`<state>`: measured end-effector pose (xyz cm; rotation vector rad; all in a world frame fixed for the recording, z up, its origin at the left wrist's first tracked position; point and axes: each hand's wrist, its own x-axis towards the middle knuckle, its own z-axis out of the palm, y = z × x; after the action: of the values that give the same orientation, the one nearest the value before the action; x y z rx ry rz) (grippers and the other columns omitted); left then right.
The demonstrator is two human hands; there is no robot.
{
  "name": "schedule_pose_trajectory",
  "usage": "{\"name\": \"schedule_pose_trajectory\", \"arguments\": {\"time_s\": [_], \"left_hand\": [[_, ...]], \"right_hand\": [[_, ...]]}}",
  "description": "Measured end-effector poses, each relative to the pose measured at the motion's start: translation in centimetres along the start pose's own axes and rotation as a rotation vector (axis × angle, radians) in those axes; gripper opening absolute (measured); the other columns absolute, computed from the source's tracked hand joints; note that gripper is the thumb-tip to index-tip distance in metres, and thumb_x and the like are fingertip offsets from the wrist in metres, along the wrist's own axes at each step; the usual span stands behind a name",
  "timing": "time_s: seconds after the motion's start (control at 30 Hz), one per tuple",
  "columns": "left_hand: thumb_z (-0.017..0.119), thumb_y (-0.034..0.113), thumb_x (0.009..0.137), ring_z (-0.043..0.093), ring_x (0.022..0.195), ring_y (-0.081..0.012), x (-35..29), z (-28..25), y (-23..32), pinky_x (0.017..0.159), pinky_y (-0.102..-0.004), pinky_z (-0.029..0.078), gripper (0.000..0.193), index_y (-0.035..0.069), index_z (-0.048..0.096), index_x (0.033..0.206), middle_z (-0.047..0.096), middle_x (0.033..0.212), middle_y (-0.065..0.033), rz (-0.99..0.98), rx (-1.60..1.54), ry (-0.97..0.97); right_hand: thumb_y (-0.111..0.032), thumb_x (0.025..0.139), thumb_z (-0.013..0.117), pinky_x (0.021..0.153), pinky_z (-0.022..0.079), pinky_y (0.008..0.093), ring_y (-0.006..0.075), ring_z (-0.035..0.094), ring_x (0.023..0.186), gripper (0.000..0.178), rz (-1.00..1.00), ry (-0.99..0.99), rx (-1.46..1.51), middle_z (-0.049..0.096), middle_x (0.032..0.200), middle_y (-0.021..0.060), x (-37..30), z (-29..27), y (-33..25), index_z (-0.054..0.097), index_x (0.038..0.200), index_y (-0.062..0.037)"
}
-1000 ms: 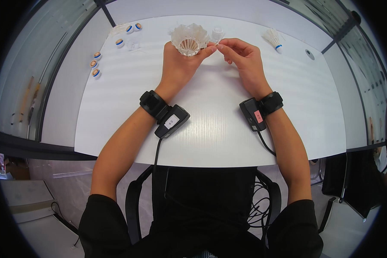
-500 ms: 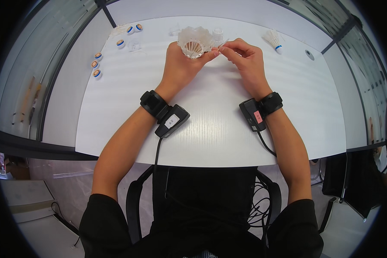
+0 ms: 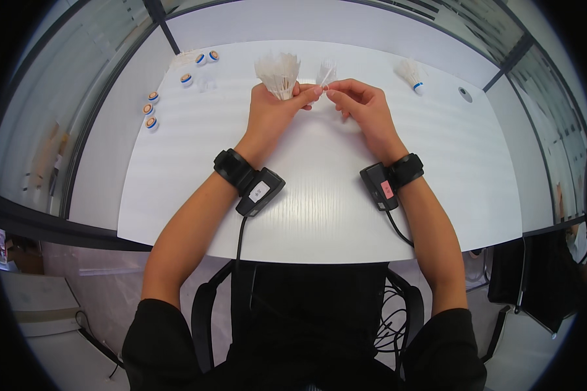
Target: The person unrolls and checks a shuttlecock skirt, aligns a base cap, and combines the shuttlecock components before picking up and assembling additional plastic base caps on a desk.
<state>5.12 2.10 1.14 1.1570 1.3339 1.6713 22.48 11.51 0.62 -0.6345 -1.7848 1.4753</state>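
Note:
My left hand (image 3: 270, 114) is closed round a white shuttlecock feather skirt (image 3: 278, 72), its flared feathers pointing up and away; no cork base shows on it. The left thumb and fingertip reach right and meet the fingertips of my right hand (image 3: 364, 106). My right thumb and index finger are pinched together there. Whatever lies between them is too small to make out. Just beyond the fingertips a clear, ribbed plastic piece (image 3: 327, 69) shows; whether it is touched cannot be told.
Several white shuttlecock bases with blue bands (image 3: 152, 122) stand along the table's left side and far left corner. Near them lie pale scraps (image 3: 189, 60). At the far right are a whole shuttlecock (image 3: 411, 75) and a round cable hole (image 3: 465, 95). Low partitions (image 3: 274, 26) border the white table.
The feather skirt has tipped, so its open mouth no longer faces me. My hands stay together at the fingertips, and the thin white strand between them no longer shows. The view has shifted slightly.

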Motion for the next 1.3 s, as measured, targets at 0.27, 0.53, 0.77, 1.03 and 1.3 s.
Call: {"name": "schedule_pose_trajectory", "arguments": {"time_s": [0.27, 0.53, 0.77, 1.03, 1.3], "left_hand": [[0.082, 0.016, 0.088, 0.065, 0.080, -0.0127, 0.0, 0.2, -0.2, 0.074, -0.0293, 0.055, 0.026, 0.003, 0.061, 0.077, 0.075, 0.094, -0.0112, 0.019, 0.078, 0.000], [0.081, 0.016, 0.087, 0.068, 0.077, -0.0109, 0.1, 0.3, -0.5, 0.069, -0.0276, 0.054, 0.021, -0.002, 0.076, 0.096, 0.077, 0.089, -0.0067, 0.166, 0.201, 0.021], [0.082, 0.012, 0.085, 0.072, 0.079, -0.0149, 0.2, 0.0, -1.1, 0.071, -0.0290, 0.055, 0.020, -0.001, 0.074, 0.099, 0.077, 0.089, -0.0092, 0.301, 0.320, 0.039], [0.081, 0.004, 0.081, 0.071, 0.080, -0.0158, -0.2, 0.1, -1.1, 0.072, -0.0294, 0.055, 0.025, 0.000, 0.073, 0.104, 0.077, 0.092, -0.0099, 0.396, 0.377, 0.055], [0.070, -0.006, 0.080, 0.067, 0.075, -0.0131, -0.5, -0.4, -0.3, 0.070, -0.0287, 0.053, 0.024, -0.001, 0.071, 0.104, 0.076, 0.088, -0.0106, 0.413, 0.479, -0.034]], "right_hand": [[-0.019, 0.095, 0.069, 0.068, 0.045, 0.0237, 0.0068, 0.057, 0.079, 0.021, -0.042, 0.001, 0.029, 0.067, 0.088, -0.0017, -0.3, 0.1, -0.3, 0.072, 0.108, -0.0032], [-0.027, 0.093, 0.074, 0.062, 0.041, 0.0215, 0.0050, 0.057, 0.074, 0.023, -0.046, 0.002, -0.015, 0.070, 0.085, -0.0019, -0.2, 0.3, -0.3, 0.074, 0.102, -0.0061], [-0.027, 0.093, 0.075, 0.061, 0.041, 0.0209, 0.0038, 0.058, 0.074, 0.023, -0.070, 0.019, -0.048, 0.072, 0.084, -0.0007, -0.2, 0.5, -0.4, 0.075, 0.101, -0.0055], [-0.019, 0.096, 0.069, 0.058, 0.042, 0.0225, 0.0049, 0.058, 0.070, 0.018, -0.199, 0.016, -0.195, 0.073, 0.082, 0.0023, 0.0, 0.4, 0.1, 0.074, 0.102, -0.0024], [-0.019, 0.099, 0.065, 0.055, 0.041, 0.0261, 0.0083, 0.051, 0.062, 0.020, -0.232, 0.013, -0.414, 0.065, 0.072, 0.0028, -0.5, 0.7, -0.8, 0.068, 0.095, 0.0011]]}}
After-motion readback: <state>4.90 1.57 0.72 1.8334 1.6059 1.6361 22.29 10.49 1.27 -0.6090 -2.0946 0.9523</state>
